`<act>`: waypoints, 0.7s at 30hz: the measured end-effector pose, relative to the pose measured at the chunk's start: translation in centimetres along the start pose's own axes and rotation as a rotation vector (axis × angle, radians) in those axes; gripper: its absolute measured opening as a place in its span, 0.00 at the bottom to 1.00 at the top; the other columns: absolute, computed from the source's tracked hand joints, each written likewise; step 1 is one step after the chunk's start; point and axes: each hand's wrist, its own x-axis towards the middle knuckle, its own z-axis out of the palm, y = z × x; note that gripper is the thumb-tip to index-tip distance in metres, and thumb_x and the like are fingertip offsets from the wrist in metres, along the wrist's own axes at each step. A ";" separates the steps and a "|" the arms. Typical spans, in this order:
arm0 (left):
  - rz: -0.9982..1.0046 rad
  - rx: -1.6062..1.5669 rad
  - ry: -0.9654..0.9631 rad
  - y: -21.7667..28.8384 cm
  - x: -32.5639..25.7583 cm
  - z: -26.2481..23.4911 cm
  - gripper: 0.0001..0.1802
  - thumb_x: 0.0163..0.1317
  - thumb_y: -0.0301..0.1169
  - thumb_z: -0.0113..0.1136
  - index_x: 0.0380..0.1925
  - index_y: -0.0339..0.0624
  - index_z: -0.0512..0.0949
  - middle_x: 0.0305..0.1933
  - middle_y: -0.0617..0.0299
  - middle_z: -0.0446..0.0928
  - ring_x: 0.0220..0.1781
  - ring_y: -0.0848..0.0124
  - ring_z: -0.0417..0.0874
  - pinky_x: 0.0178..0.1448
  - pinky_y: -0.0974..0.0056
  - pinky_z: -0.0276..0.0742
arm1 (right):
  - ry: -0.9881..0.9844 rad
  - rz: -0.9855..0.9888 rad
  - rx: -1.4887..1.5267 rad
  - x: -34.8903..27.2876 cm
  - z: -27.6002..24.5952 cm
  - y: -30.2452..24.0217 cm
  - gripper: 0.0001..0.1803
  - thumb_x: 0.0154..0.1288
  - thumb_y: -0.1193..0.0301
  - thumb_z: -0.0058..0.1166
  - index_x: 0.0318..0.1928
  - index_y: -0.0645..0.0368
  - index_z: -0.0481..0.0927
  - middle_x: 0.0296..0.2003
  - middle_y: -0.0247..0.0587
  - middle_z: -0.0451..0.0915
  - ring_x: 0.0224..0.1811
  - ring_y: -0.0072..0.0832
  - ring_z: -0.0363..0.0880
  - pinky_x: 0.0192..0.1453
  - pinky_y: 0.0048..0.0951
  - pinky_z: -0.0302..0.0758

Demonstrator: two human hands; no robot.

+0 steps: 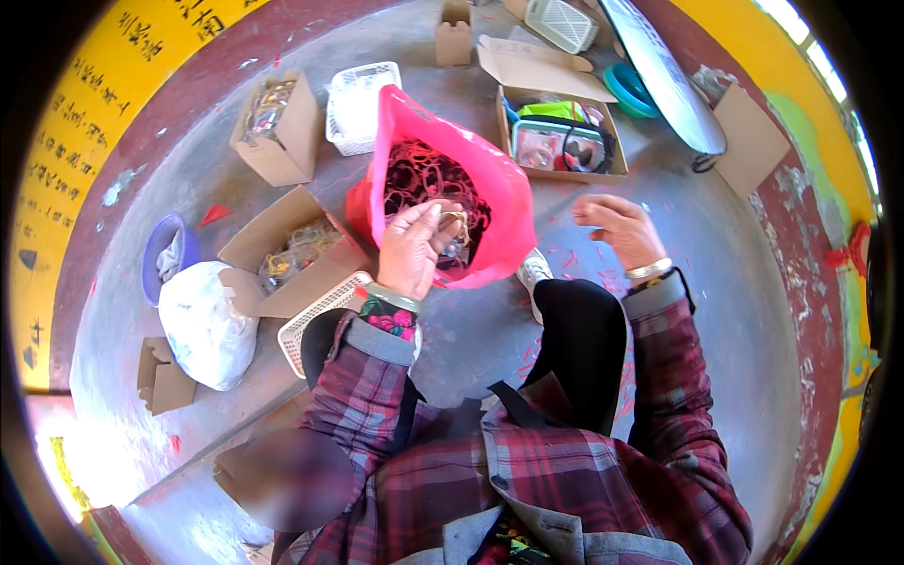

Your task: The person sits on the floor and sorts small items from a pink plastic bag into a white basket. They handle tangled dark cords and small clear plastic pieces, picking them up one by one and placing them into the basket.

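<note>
Over the open mouth of a big pink bag (513, 212), the left hand (407, 254) pinches a small gold loop (459, 226) between its thumb and fingers. Lots of dark and pink loops (414, 174) lie in a heap inside the bag, which is in front of the person's knees. To the right of the bag, and apart from it, the right hand (621, 231) is up in the air with its fingers bent; I cannot tell if it holds something. Left of the bag is an open brown box (325, 282) with clear packets (297, 256) in it, and a fat white sack (209, 325) is just beside the box. Past the bag are a white basket (356, 146) and a box with a bright green thing (565, 111) in it.
</note>
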 end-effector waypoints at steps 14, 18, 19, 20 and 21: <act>0.064 -0.092 0.031 0.2 -0.2 0.2 0.10 0.64 0.26 0.49 0.42 0.32 0.74 0.45 0.55 0.75 0.46 0.68 0.77 0.52 0.63 0.77 | -0.253 -0.033 0.258 5.1 14.1 1.0 0.08 0.54 0.75 0.59 0.36 0.64 0.80 0.28 0.32 0.79 0.30 0.16 0.73 0.35 0.16 0.69; 0.006 -0.048 0.053 0.7 -0.6 0.7 0.10 0.63 0.26 0.50 0.41 0.32 0.74 0.44 0.55 0.76 0.45 0.68 0.78 0.49 0.64 0.79 | -0.218 -0.094 0.182 5.2 13.7 1.1 0.07 0.53 0.76 0.59 0.34 0.66 0.81 0.29 0.36 0.80 0.33 0.19 0.75 0.40 0.18 0.69; -0.001 -0.036 0.050 0.7 -0.6 0.8 0.10 0.63 0.26 0.50 0.41 0.32 0.74 0.44 0.55 0.76 0.44 0.68 0.78 0.48 0.64 0.79 | -0.214 -0.107 0.177 5.2 13.6 1.2 0.07 0.53 0.76 0.59 0.34 0.66 0.81 0.29 0.36 0.80 0.33 0.20 0.75 0.40 0.18 0.70; -0.008 -0.025 0.048 0.7 -0.6 0.9 0.10 0.63 0.26 0.51 0.41 0.32 0.75 0.43 0.55 0.76 0.43 0.69 0.79 0.47 0.65 0.79 | -0.209 -0.120 0.173 5.3 13.4 1.3 0.07 0.53 0.77 0.59 0.34 0.66 0.82 0.29 0.36 0.80 0.33 0.20 0.75 0.40 0.19 0.70; -0.019 0.016 0.063 0.7 -0.7 1.1 0.09 0.62 0.26 0.51 0.40 0.32 0.75 0.42 0.55 0.76 0.42 0.69 0.79 0.47 0.65 0.80 | -0.205 -0.133 0.168 5.3 13.3 1.5 0.07 0.53 0.77 0.59 0.34 0.66 0.82 0.29 0.36 0.80 0.33 0.20 0.75 0.40 0.19 0.70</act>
